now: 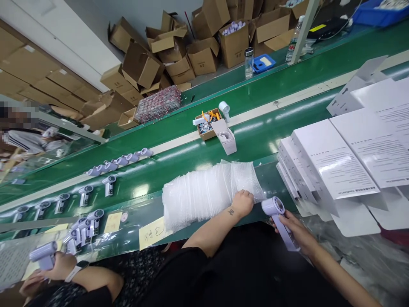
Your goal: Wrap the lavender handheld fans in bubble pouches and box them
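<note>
Green bench (140,211): left hand (243,203) curled over bags (198,198), right hand (297,230) gripping fan (283,232).

Fan handle (289,241) partly hidden by right hand (300,233); white boxes (361,136) cropped, fine print (339,165) unreadable

left forearm (214,232) stretched forward | left hand (243,202) knuckles up, fingers bent | right forearm (338,270) angled inward | right hand (297,230) curled, gripping
</note>
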Action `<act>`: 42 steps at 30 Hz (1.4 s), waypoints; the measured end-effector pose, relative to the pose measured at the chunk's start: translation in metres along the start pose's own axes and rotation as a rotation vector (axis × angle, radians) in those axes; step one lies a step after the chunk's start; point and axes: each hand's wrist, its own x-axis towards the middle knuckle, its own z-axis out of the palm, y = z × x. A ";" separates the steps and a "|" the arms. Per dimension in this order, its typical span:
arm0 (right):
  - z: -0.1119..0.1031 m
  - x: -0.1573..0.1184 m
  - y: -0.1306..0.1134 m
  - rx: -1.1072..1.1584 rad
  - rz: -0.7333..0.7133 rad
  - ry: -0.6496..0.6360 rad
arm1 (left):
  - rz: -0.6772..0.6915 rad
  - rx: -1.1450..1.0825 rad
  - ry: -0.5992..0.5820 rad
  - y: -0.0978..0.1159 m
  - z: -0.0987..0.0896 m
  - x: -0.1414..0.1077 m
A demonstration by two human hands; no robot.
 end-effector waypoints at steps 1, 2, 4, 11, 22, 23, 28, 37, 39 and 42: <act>0.002 -0.001 -0.002 -0.007 0.005 -0.057 | -0.017 -0.033 0.040 0.001 -0.007 -0.003; 0.005 -0.002 -0.004 -0.008 0.015 -0.122 | -0.017 -0.099 0.080 0.001 -0.014 -0.006; 0.014 -0.005 -0.010 0.010 0.029 -0.228 | 0.020 -0.323 0.158 0.001 -0.027 -0.014; 0.046 -0.006 -0.025 0.077 0.012 -0.268 | 0.143 -0.690 0.254 -0.008 -0.039 -0.040; 0.058 -0.022 -0.014 -0.048 -0.059 -0.367 | 0.183 -0.451 0.260 -0.003 -0.037 -0.055; 0.061 -0.021 -0.015 -0.060 -0.063 -0.375 | 0.193 -0.487 0.226 -0.002 -0.037 -0.056; 0.057 -0.029 -0.014 -0.094 -0.100 -0.321 | -0.007 -0.716 0.212 -0.009 -0.038 -0.057; 0.063 -0.042 -0.002 -0.036 -0.117 -0.352 | 0.170 -0.810 0.277 -0.006 -0.051 -0.063; 0.067 -0.037 0.001 -0.019 -0.133 -0.337 | 0.174 -0.934 0.223 -0.007 -0.052 -0.067; 0.068 -0.035 0.005 0.003 -0.162 -0.259 | 0.167 -1.075 0.158 -0.012 -0.054 -0.072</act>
